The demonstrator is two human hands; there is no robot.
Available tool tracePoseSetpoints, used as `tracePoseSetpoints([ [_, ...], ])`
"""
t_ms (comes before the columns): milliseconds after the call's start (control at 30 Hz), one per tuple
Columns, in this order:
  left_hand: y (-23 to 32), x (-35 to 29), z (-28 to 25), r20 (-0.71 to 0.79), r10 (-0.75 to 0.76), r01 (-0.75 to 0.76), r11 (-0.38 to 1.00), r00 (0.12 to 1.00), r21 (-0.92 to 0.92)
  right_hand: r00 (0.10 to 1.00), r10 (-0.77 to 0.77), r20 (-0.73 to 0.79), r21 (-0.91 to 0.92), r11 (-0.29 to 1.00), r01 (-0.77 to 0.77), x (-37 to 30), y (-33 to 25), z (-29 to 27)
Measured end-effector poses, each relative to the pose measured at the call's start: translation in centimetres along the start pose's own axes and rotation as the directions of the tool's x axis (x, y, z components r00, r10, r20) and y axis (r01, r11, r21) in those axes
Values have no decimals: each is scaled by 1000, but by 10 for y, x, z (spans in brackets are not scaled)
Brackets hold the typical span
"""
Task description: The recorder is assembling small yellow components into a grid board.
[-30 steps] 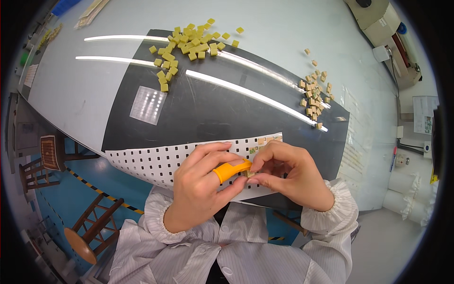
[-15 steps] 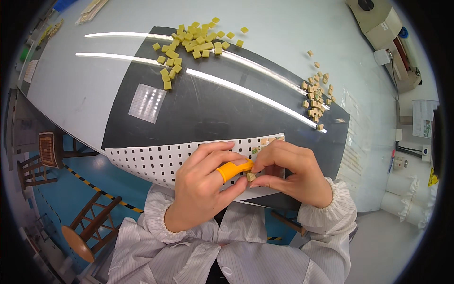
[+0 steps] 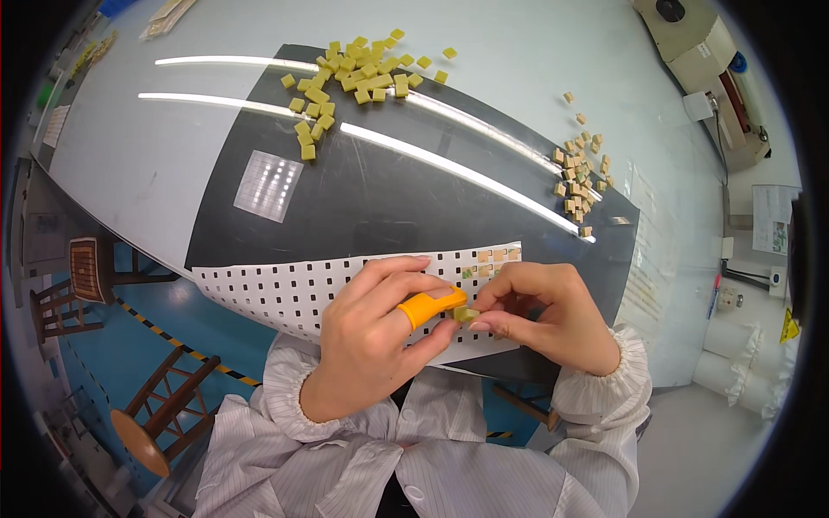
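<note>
My left hand [image 3: 367,337] is closed, with a small yellow-green block [image 3: 464,315] at its thumb and finger ends. An orange finger tool with a ring-like band [image 3: 421,309] sits on one of its fingers, its tip beside the block. From the other side, the curled thumb and forefinger of my right hand [image 3: 557,315] meet the block's right edge. Both hands are over a white sheet [image 3: 259,298] with rows of small dark square holes. Beige squares [image 3: 496,256] and greenish ones [image 3: 473,272] show near its far right corner; the hands hide part of the sheet.
Yellow-green blocks [image 3: 367,73] lie heaped at the far side of the dark mat [image 3: 371,190]. Smaller beige-topped blocks [image 3: 577,177] are scattered at the right. A clear gridded sheet [image 3: 268,186] lies on the mat's left. A wooden stool [image 3: 160,414] stands on the floor.
The block has turned and risen slightly, showing a yellow-green face. My right hand has shifted a little to the right, uncovering more squares on the sheet.
</note>
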State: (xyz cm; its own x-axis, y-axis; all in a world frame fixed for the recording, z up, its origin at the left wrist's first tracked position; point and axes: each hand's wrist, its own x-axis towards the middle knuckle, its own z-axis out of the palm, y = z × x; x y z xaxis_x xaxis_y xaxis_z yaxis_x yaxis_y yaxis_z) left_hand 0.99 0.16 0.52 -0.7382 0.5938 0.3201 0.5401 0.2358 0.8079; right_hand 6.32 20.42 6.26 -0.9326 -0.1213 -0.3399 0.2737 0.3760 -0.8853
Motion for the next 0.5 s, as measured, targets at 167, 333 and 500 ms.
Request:
tracePoseSetpoints([
  [167,0,0,0,1,2,-2,1000,1000,0,997,71,5,60,996,-71,2,4,2],
  [333,1,1,0,-1,3,-3,1000,1000,4,995,95,-11,104,990,-94,1,3,1],
  [500,3,1,-1,-6,-20,19,1000,1000,-19,963,41,-265,76,997,-21,1,7,7],
])
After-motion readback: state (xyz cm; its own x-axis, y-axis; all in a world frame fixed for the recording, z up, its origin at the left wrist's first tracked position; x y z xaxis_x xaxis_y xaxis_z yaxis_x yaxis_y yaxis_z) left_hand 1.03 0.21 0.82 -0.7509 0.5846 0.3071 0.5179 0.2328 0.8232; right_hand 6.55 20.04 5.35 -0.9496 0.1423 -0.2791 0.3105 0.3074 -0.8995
